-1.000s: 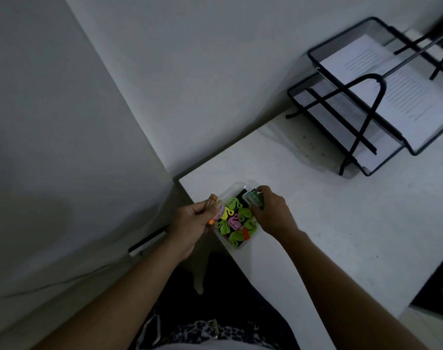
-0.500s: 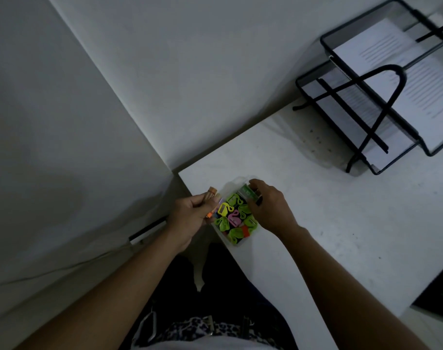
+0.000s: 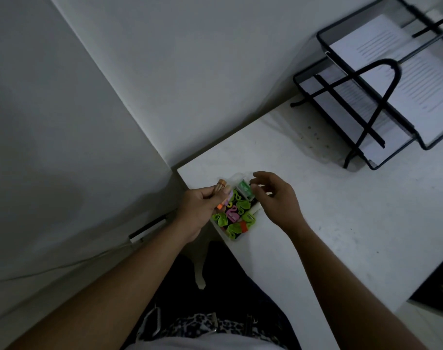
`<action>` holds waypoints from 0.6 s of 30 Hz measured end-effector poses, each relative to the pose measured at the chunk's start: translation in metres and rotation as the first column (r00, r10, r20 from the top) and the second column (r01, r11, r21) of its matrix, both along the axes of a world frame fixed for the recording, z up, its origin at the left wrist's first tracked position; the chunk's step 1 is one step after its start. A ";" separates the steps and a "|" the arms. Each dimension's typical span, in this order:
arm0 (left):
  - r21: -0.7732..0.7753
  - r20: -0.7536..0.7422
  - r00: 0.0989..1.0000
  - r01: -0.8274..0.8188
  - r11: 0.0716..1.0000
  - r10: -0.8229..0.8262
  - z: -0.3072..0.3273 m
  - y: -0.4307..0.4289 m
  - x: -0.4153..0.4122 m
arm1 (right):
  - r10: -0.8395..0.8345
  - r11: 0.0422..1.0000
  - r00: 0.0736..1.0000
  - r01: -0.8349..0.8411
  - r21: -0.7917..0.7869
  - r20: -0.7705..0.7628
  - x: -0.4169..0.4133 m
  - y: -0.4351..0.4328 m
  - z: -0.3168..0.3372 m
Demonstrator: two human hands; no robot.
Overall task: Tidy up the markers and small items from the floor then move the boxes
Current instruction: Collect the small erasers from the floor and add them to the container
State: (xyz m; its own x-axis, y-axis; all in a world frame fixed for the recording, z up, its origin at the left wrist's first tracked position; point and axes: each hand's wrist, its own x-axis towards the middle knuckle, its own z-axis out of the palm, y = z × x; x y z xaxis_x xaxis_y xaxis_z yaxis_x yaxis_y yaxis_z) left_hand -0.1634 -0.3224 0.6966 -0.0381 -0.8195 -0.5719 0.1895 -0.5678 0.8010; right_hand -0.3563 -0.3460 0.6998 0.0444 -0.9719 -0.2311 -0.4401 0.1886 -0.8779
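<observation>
A small clear plastic box (image 3: pixel 237 237) sits at the near left corner of the white desk (image 3: pixel 341 223). It holds several bright green, pink and orange clips (image 3: pixel 234 213) and a small green item (image 3: pixel 244 188) at its far end. My left hand (image 3: pixel 202 208) is closed around markers (image 3: pixel 220 186), whose orange tips poke out above and below the fist, right beside the box. Just right of the box, my right hand (image 3: pixel 273 198) hovers with fingers spread and holds nothing.
A black wire two-tier paper tray (image 3: pixel 382 137) with printed sheets stands at the desk's far right. White walls meet in a corner behind the desk. A cable and a dark strip (image 3: pixel 149 227) lie by the wall at left. My dark-trousered legs are below.
My right hand has let go of the small green item, which now rests in the box, and has opened and lifted slightly to the right. The left hand has stayed put.
</observation>
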 end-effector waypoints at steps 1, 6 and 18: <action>-0.005 0.016 1.000 0.023 1.000 -0.023 0.000 -0.002 -0.003 | 0.053 0.998 0.996 -0.056 0.040 0.076 -0.001 0.001 0.005; -0.002 0.090 0.974 0.210 0.978 -0.209 0.003 -0.011 -0.023 | 0.303 0.945 0.945 -0.315 0.088 0.124 -0.009 0.010 0.015; 0.117 0.043 0.901 0.424 0.898 -0.431 0.010 -0.025 -0.065 | 0.296 0.954 0.955 -0.296 0.049 -0.001 -0.046 0.019 0.003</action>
State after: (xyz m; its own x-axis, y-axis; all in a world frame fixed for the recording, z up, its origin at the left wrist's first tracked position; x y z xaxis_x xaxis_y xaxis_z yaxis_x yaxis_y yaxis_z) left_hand -0.2286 -0.3470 0.7064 -0.3308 -0.6700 -0.6646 -0.1407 -0.6614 0.7368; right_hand -0.4023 -0.3271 0.7032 0.3264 -0.9033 -0.2786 -0.4896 0.0906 -0.8672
